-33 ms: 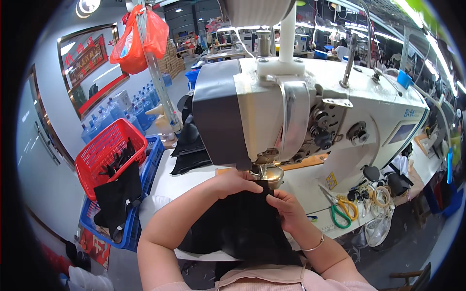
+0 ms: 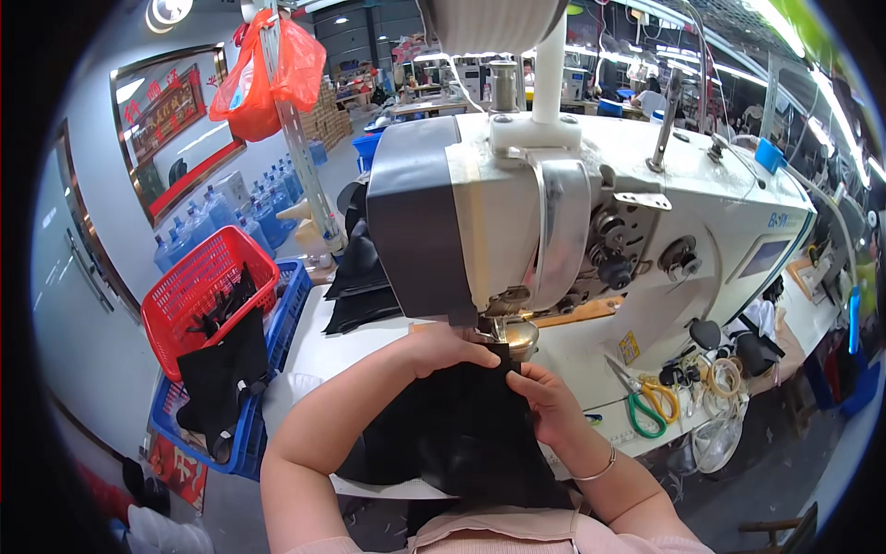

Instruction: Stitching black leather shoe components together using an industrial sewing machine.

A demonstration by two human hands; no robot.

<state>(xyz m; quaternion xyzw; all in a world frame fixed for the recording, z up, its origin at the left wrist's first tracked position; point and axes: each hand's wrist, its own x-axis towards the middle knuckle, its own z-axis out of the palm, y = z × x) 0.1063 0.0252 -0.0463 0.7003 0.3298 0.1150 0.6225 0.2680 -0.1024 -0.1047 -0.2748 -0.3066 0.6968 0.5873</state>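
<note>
A piece of black fabric (image 2: 452, 429) hangs from the needle area of a white and grey sewing machine (image 2: 420, 217) down over the table's front edge to my lap. My left hand (image 2: 450, 351) is closed on its upper edge, thumb on top, close beside the metal presser foot; the machine head partly hides the fingers. On the fabric's right edge, just below the round brass-coloured part (image 2: 522, 340), my right hand (image 2: 547, 399) pinches the cloth between thumb and fingers. The needle itself is too small to make out.
Green-handled scissors (image 2: 646, 415) and yellow-handled scissors (image 2: 661, 392) lie right on the white table (image 2: 577, 369), near rings of tape (image 2: 724, 377). Folded black pieces (image 2: 355, 309) are stacked behind my left arm. Left of the table, a red basket (image 2: 171, 305) sits on a blue crate (image 2: 247, 452).
</note>
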